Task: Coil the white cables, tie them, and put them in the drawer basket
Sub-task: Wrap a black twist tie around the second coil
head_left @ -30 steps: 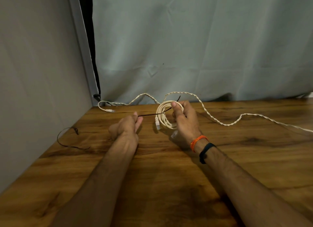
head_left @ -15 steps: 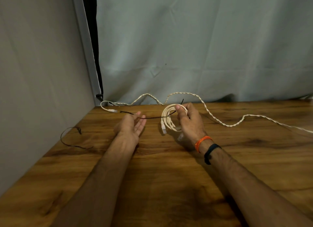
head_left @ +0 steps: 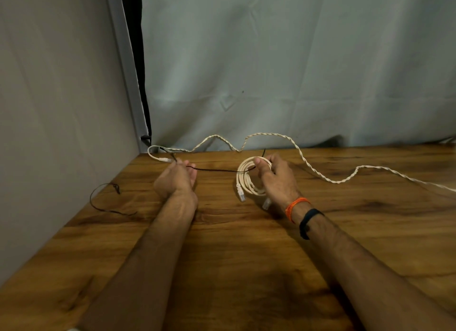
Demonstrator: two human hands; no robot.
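Lying on table (head_left: pixel 246 269): 2 white cables (head_left: pixel 246 180), 2 blk ties (head_left: pixel 217 169).

The scene is seen from a single head-worn wide-angle camera, aimed forward and down along both forearms. The wooden table (head_left: pixel 222 269) is viewed from close above, its far edge met by a pale curtain (head_left: pixel 296 71) and its left by a wall (head_left: pixel 49 108).

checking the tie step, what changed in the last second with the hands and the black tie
The left hand moved left, away from the coil, opened briefly, then closed on the black tie, which now stretches longer between the hands. Unchanged: the right hand grips the coiled white cable; the twisted white cable and spare black tie lie on the table.
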